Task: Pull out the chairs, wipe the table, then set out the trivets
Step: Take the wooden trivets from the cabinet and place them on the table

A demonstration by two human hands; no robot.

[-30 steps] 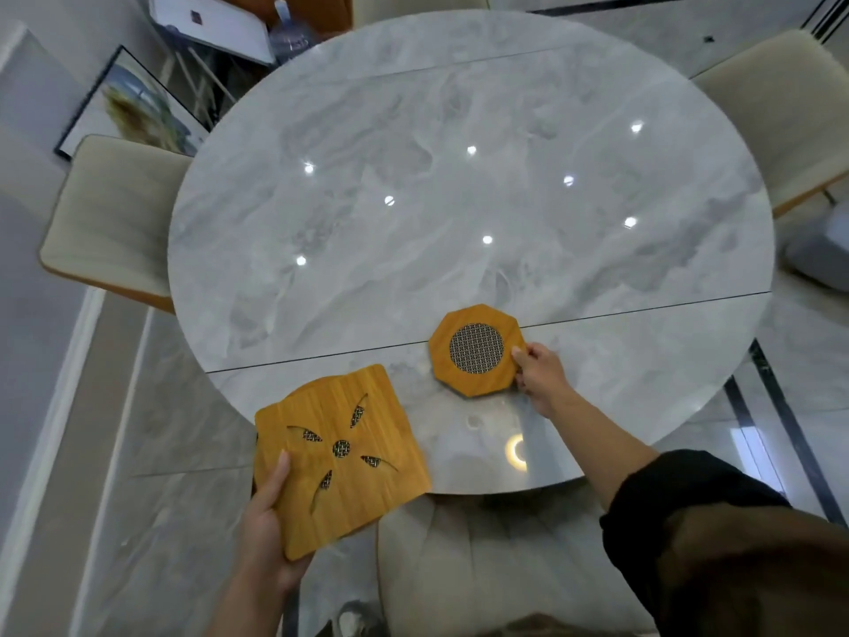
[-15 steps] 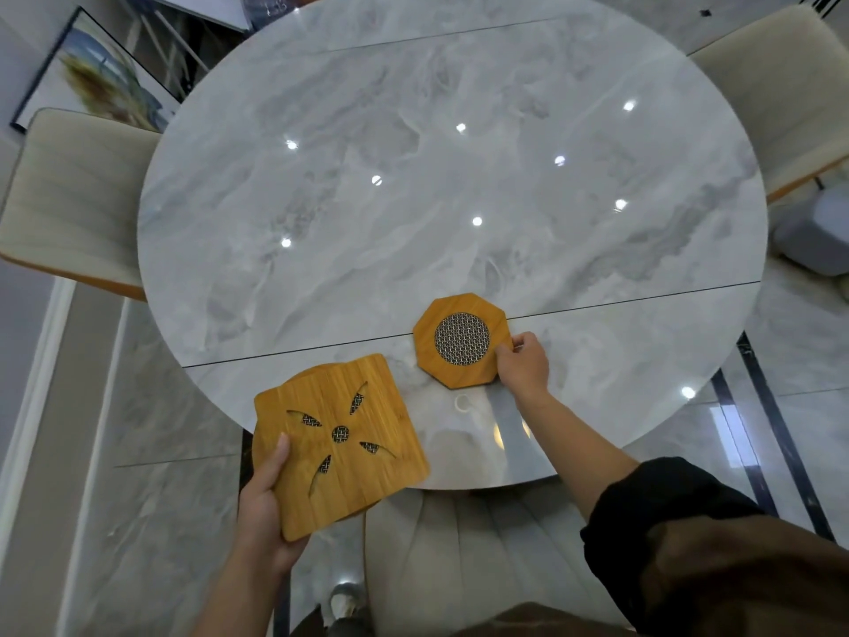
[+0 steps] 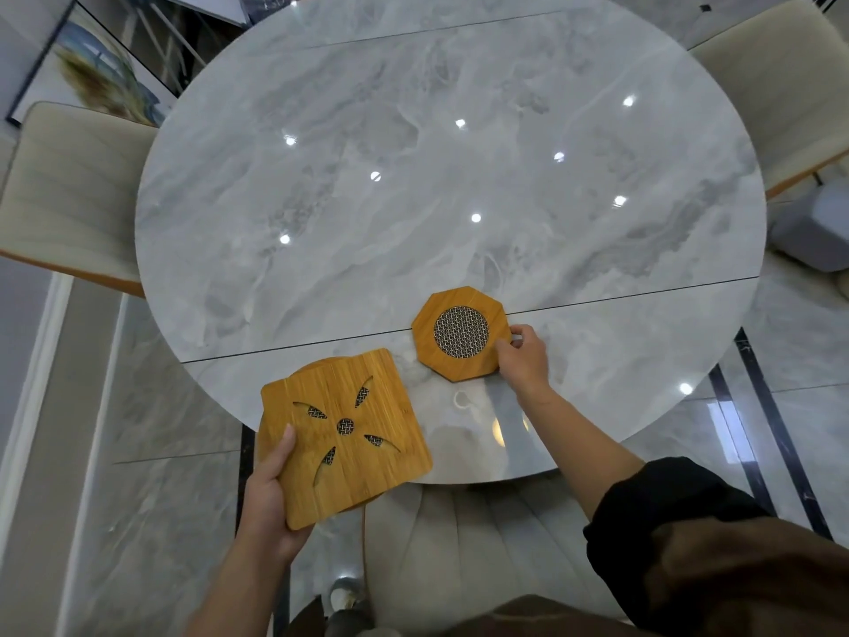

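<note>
2 hands are working at the near edge of a round table (image 3: 413, 200). Nearest, a pale ribbed upholstered chair (image 3: 459, 544) is sitting below the rim, a black sleeve (image 3: 666, 521) crossing its right side. The left hand (image 3: 271, 494) is gripping a square trivet (image 3: 349, 448) of striped, bamboo-like wood, thumb on top and fingers curled beneath. Its corners are rounded, and 4 leaf-shaped slots and 1 round hole are showing metal mesh. It is hanging over the table's near-left edge, and a rounded wooden edge is peeking out beneath it. Slightly farther right, the right hand (image 3: 523, 360) is pinching the near-right edge of an octagonal trivet (image 3: 459, 335), smooth wood around a round mesh disc, lying across the dark seam in the glossy grey marble-patterned top. Bright dots of light are glinting there. Farther off, 1 cream chair (image 3: 69, 190) is standing at the left, another cream chair (image 3: 772, 85) at the right, and a framed picture (image 3: 92, 71) is showing far left.
</note>
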